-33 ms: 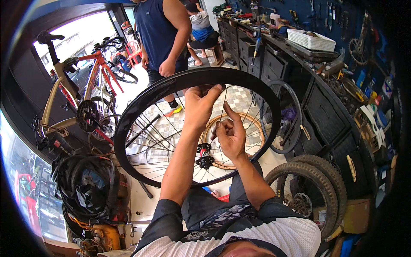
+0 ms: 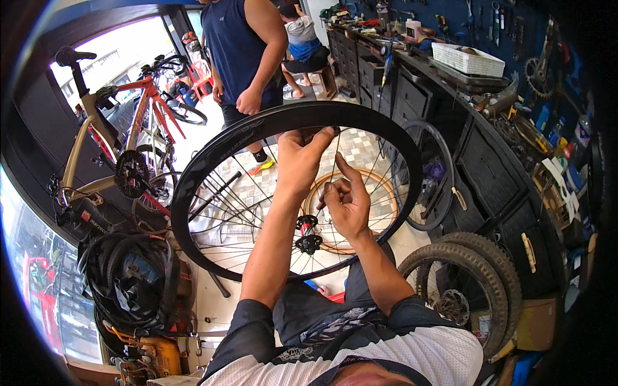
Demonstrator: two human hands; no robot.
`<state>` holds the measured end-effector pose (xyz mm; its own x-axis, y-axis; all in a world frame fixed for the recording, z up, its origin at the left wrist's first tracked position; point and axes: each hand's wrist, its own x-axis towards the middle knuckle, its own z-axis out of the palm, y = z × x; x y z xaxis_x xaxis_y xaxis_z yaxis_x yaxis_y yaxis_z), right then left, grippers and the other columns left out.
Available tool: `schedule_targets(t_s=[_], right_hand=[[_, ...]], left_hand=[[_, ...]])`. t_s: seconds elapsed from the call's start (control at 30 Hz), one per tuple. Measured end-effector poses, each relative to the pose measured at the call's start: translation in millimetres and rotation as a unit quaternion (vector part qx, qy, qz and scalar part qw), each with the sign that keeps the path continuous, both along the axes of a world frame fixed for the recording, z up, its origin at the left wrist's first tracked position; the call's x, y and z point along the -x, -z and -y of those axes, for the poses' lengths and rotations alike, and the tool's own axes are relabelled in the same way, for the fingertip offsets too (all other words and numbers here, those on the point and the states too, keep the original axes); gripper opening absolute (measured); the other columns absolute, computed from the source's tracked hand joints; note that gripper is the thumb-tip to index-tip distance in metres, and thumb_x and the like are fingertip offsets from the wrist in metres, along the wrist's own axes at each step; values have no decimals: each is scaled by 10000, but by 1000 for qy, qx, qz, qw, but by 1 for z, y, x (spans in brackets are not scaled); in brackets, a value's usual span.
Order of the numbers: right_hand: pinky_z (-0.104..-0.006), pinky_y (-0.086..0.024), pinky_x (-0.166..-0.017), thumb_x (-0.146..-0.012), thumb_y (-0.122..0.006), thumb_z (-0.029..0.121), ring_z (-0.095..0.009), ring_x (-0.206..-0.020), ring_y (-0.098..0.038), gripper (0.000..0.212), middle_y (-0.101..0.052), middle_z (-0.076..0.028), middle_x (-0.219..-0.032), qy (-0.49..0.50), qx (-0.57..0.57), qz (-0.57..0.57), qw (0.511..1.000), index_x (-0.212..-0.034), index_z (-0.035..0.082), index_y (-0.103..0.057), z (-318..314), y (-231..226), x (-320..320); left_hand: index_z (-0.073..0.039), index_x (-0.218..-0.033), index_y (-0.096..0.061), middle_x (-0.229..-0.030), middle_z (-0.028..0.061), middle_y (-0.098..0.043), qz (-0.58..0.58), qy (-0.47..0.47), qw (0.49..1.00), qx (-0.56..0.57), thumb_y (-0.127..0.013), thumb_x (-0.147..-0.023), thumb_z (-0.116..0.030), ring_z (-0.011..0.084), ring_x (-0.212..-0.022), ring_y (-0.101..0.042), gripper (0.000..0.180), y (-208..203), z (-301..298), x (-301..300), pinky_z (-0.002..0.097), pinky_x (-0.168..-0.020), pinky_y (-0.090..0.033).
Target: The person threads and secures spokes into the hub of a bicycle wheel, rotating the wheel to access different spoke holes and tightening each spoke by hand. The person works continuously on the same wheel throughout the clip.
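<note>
A black deep-rimmed bicycle wheel [image 2: 407,151] stands tilted in front of me, its thin spokes running to a black and red hub [image 2: 309,243]. My left hand [image 2: 297,161] is closed in a pinch at the inner side of the upper rim. A small dark tip shows by its thumb; what it pinches is too small to name. Just right of it and lower, my right hand [image 2: 349,209] is closed around a thin spoke [image 2: 340,143], its index finger stretched up along it and the other fingers curled. The hub hangs below both hands, untouched.
Bicycles [image 2: 138,122] stand at the left, above a black bundle [image 2: 132,280]. A tan-rimmed hoop [image 2: 394,206] lies on the floor behind the wheel. Knobby tires [image 2: 470,257] lean at right, beside a cluttered workbench [image 2: 473,119]. A person [image 2: 241,51] stands ahead; another sits farther back.
</note>
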<state>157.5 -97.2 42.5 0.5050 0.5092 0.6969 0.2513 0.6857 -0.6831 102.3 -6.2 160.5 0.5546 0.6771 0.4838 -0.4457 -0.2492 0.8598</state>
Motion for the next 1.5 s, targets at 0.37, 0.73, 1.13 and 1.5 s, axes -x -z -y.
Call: schedule_targets(t_s=[0.37,0.73,1.13,1.5], right_hand=[[-246,-491,-612,-1000,-554,-36,-55,-618,-557,609,-528,22,-688,-10,-7,-9,1000,-1589,34,-417,-5,-4,-6],[-236,-486,-589,-1066,-523,44,-65,-626,-552,532,-578,-23,-763,-35,-63,-22,997,-1578,-22,-393,-3,-7,-2],[-252,-539,-642,-1077,-513,44,-81,-696,-574,554,-555,-18,-831,-25,-54,-7,998,-1612,39,-366,-11,-5,2],[-271,-563,-659,-1060,-512,-7,-100,-722,-612,566,-600,-41,-867,-20,-53,-21,998,-1605,48,-373,-11,1,2]], left_hand=[[45,-1126,-699,-1023,116,-757,-30,14,999,3,-787,-958,-159,192,-933,-732,278,-7,-2,-2,337,-846,-599],[44,-1054,-714,-956,100,-750,-10,25,1000,15,-782,-936,-105,161,-847,-715,202,-6,3,-5,303,-754,-597],[51,-1105,-668,-978,112,-736,-27,74,995,57,-785,-949,-120,196,-820,-741,260,-9,5,5,312,-732,-625],[45,-1115,-664,-963,119,-745,-31,110,990,88,-780,-930,-78,202,-788,-750,250,-13,10,2,310,-688,-613]])
